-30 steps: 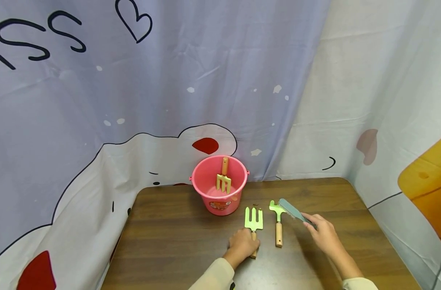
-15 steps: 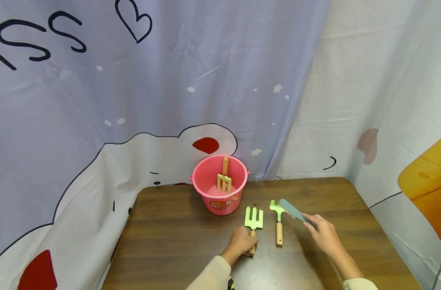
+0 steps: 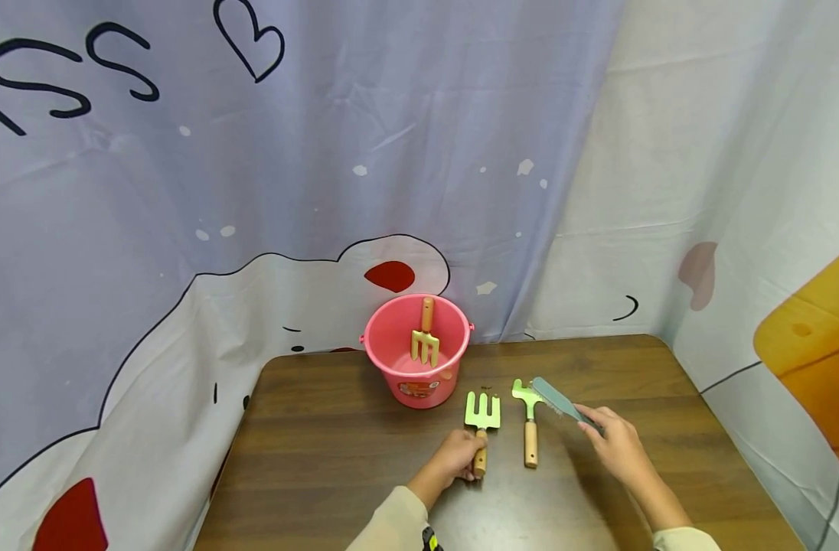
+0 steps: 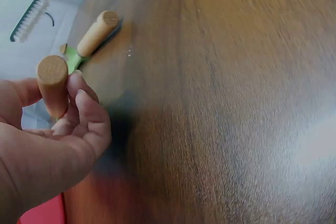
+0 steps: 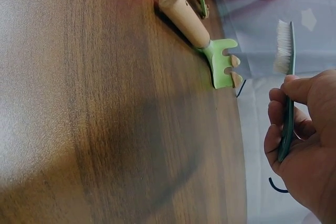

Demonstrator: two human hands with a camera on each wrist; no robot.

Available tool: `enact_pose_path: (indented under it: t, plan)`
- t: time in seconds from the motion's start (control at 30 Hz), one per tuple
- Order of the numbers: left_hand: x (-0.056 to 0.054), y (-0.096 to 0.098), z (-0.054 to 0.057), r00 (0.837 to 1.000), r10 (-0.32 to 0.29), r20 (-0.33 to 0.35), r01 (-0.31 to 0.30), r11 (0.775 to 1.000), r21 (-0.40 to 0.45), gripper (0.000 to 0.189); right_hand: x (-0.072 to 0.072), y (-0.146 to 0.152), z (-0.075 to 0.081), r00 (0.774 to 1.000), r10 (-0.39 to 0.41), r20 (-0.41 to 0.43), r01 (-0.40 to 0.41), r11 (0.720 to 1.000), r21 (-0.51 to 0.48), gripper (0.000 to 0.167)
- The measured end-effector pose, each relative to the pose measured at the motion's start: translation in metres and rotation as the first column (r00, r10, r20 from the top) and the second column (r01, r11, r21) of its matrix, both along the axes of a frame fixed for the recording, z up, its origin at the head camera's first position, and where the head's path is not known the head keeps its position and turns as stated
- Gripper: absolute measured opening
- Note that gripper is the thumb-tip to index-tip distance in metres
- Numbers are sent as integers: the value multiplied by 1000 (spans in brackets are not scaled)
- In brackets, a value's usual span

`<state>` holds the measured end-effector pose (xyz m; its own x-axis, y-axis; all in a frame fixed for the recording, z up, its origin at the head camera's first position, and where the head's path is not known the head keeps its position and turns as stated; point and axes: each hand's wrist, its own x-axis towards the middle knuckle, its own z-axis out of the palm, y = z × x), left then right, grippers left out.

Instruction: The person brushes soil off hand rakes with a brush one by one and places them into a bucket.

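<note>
My left hand (image 3: 455,454) pinches the wooden handle of a small garden fork (image 3: 483,413), whose light green tines point away from me. In the left wrist view the handle's round end (image 4: 52,70) faces the camera, with the thumb and fingers around it. On the right, my right hand (image 3: 616,444) grips a brush (image 3: 556,396) by its grey-green handle; white bristles (image 5: 283,48) show in the right wrist view. Between the hands lies a small rake (image 3: 530,440) with a wooden handle and a green toothed head (image 5: 223,64). The brush head is above and beside that rake's head.
Behind the fork, a pink bucket (image 3: 412,390) stands at the table's back edge. Inside it leans another fork (image 3: 426,337) with a wooden handle. The brown wooden table (image 3: 309,459) meets a printed curtain (image 3: 323,191) at the back and sides.
My left hand has shifted slightly left and its grip has turned to the side of the fork's handle, leaving more handle visible. The right hand and brush stay in place.
</note>
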<state>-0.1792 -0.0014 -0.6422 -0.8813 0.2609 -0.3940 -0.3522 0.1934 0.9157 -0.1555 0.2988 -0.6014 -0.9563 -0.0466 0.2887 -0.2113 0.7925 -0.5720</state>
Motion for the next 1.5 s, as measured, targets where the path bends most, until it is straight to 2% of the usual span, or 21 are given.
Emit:
enact_pose_path:
  t: [0.17, 0.37, 0.83, 1.07, 1.2, 1.37, 1.5]
  plan:
    - [-1, -3, -2, 997, -14, 81, 3, 991, 135, 27, 0, -1, 0, 1000, 2, 0, -2, 1000, 10, 36]
    - [-3, -8, -2, 992, -42, 121, 16, 979, 205, 40, -1, -2, 2, 1000, 1, 4, -1, 1000, 13, 35]
    - [-1, -17, 5, 989, -62, 131, 23, 961, 277, 38, 0, -5, 0, 999, 10, 52, -10, 1000, -13, 36]
    - [-1, -16, 13, 990, -50, 130, 6, 948, 318, 22, -4, -9, 2, 1000, 11, 10, -11, 1000, 11, 34]
    - [-2, -14, 19, 991, -63, 122, 19, 944, 330, 17, -6, -12, 3, 1000, 14, -25, -14, 999, 31, 34]
    - [-4, -12, 27, 990, -86, 112, 41, 933, 357, 19, -8, -17, 6, 998, 39, -56, -36, 998, 47, 34]
    - [-5, -9, 35, 990, -104, 98, 60, 926, 373, 28, -10, -23, 10, 994, 63, -88, -59, 997, 56, 34]
